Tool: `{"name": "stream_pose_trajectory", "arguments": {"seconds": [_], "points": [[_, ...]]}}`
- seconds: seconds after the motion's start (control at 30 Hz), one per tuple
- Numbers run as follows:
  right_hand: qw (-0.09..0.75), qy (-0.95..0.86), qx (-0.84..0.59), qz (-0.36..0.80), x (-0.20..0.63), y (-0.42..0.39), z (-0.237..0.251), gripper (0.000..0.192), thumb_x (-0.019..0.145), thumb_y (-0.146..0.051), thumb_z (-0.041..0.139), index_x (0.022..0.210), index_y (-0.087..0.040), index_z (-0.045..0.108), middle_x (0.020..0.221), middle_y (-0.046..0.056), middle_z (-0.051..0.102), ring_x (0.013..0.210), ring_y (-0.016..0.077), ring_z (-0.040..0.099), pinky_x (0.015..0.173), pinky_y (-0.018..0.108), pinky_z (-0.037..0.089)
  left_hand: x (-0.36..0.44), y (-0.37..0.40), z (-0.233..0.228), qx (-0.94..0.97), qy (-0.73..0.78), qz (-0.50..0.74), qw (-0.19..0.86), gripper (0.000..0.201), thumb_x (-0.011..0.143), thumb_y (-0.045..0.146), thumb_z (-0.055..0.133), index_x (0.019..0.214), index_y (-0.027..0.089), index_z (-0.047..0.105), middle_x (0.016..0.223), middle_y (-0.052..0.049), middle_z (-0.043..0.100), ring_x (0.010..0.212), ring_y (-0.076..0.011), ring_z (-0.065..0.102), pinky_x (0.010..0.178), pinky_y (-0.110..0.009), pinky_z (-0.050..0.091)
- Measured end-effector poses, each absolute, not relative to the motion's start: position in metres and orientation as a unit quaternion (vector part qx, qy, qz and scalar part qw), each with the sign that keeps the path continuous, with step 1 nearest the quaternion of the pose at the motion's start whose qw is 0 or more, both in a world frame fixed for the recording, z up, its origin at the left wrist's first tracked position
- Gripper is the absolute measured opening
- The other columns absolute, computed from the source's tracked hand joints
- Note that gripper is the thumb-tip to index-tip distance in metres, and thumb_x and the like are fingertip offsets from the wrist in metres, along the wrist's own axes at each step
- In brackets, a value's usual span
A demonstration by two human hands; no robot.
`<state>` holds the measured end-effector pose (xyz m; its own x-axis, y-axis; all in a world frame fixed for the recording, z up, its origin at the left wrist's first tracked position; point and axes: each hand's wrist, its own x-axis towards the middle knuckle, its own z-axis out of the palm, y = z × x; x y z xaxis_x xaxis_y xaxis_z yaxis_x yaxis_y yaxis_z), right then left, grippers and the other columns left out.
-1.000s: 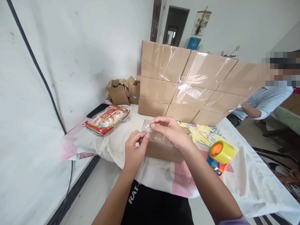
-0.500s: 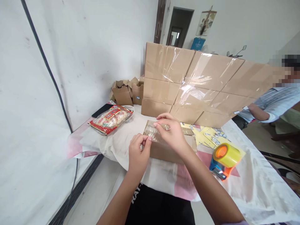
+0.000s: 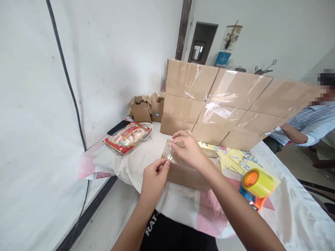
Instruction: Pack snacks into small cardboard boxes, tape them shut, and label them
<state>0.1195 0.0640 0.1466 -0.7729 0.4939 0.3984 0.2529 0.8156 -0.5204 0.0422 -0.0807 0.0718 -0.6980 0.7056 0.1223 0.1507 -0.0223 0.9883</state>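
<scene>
Head view looks down on a small cardboard box lying flat on the cloth-covered table, right at the near edge in front of the person, close enough for both hands to work its top. Left hand sits at the box's near-left corner, thumb and forefinger pinched together on the loose end of a clear tape strip, apparently holding it taut. Right hand lies across the box top, fingers curled and pressed together on the tape, which looks like a way to keep the film flat against the cardboard (the glare makes its exact edge hard to trace). Tape dispenser, orange with a yellowish roll, rests just to the right, within reach. Behind, a wall of stacked taped cartons fills the table's far side; a snack packet lies over a white dish at left. Another person's sleeve shows far right, well apart.
</scene>
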Motion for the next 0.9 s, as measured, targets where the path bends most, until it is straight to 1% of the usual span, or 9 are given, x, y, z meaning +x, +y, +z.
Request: {"name": "stream_pose_trajectory", "arguments": {"seconds": [0.07,0.17,0.23,0.33,0.5,0.63,0.73,0.83,0.9], "points": [[0.263,-0.916,-0.196,0.23,0.117,0.069,0.145,0.016,0.091,-0.026,0.071,0.077,-0.023,0.076,0.113,0.007,0.072,0.113,0.0287,0.052,0.097,0.048,0.043,0.045,-0.081,0.075,0.306,0.652,0.653,0.235,0.036,0.084,0.051,0.067,0.087,0.017,0.078,0.056,0.003,0.047,0.055,-0.013,0.04,0.054,-0.026,0.034],[0.282,-0.917,-0.185,0.211,0.117,0.078,0.14,0.012,0.091,-0.018,0.065,0.087,-0.024,0.076,0.112,0.005,0.073,0.115,0.0283,0.052,0.099,0.047,0.042,0.052,-0.083,0.079,0.298,0.611,0.675,0.287,0.031,0.08,0.048,0.071,0.083,0.018,0.079,0.058,0.0,0.054,0.058,-0.0148,0.047,0.055,-0.027,0.037],[0.312,-0.908,-0.185,0.207,0.119,0.087,0.135,0.016,0.09,-0.015,0.06,0.092,-0.023,0.074,0.105,0.004,0.074,0.11,0.0263,0.055,0.099,0.045,0.041,0.056,-0.085,0.079,0.301,0.578,0.677,0.342,0.03,0.078,0.047,0.072,0.079,0.018,0.079,0.06,-0.002,0.058,0.059,-0.0152,0.048,0.054,-0.027,0.036],[0.34,-0.881,-0.211,0.254,0.122,0.1,0.13,0.013,0.089,-0.021,0.06,0.088,-0.022,0.072,0.097,0.004,0.075,0.097,0.0234,0.06,0.094,0.042,0.043,0.058,-0.088,0.079,0.286,0.555,0.682,0.38,0.031,0.075,0.048,0.075,0.078,0.018,0.079,0.056,0.0,0.054,0.054,-0.0124,0.042,0.052,-0.026,0.032],[0.332,-0.83,-0.249,0.372,0.127,0.101,0.129,0.021,0.085,-0.04,0.064,0.087,-0.02,0.071,0.093,0.004,0.074,0.085,0.0205,0.063,0.082,0.036,0.046,0.052,-0.091,0.079,0.255,0.552,0.707,0.362,0.03,0.075,0.045,0.075,0.086,0.017,0.08,0.048,0.005,0.037,0.051,-0.012,0.038,0.051,-0.026,0.032],[0.326,-0.809,-0.237,0.428,0.129,0.092,0.135,0.026,0.084,-0.044,0.067,0.085,-0.019,0.069,0.09,0.004,0.072,0.082,0.0185,0.061,0.076,0.031,0.044,0.051,-0.092,0.077,0.245,0.548,0.713,0.361,0.029,0.074,0.039,0.073,0.091,0.017,0.08,0.05,0.006,0.036,0.05,-0.0099,0.032,0.05,-0.025,0.03],[0.331,-0.806,-0.239,0.428,0.131,0.09,0.134,0.025,0.083,-0.044,0.067,0.084,-0.019,0.069,0.089,0.003,0.071,0.082,0.0182,0.061,0.075,0.031,0.044,0.05,-0.092,0.075,0.237,0.541,0.727,0.349,0.025,0.073,0.037,0.073,0.087,0.017,0.077,0.052,0.007,0.036,0.051,-0.0085,0.029,0.051,-0.024,0.029],[0.331,-0.817,-0.247,0.402,0.131,0.092,0.131,0.023,0.084,-0.042,0.066,0.084,-0.02,0.07,0.088,0.003,0.072,0.083,0.0193,0.062,0.078,0.033,0.044,0.047,-0.092,0.072,0.226,0.536,0.757,0.299,0.021,0.076,0.036,0.074,0.085,0.018,0.072,0.055,0.009,0.03,0.052,-0.0079,0.027,0.053,-0.022,0.029],[0.334,-0.833,-0.247,0.366,0.132,0.092,0.127,0.02,0.085,-0.039,0.064,0.085,-0.02,0.07,0.09,0.004,0.073,0.086,0.0204,0.063,0.081,0.034,0.045,0.044,-0.092,0.07,0.218,0.535,0.772,0.266,0.02,0.078,0.036,0.074,0.087,0.018,0.07,0.057,0.009,0.03,0.054,-0.0079,0.028,0.054,-0.021,0.029]]}}
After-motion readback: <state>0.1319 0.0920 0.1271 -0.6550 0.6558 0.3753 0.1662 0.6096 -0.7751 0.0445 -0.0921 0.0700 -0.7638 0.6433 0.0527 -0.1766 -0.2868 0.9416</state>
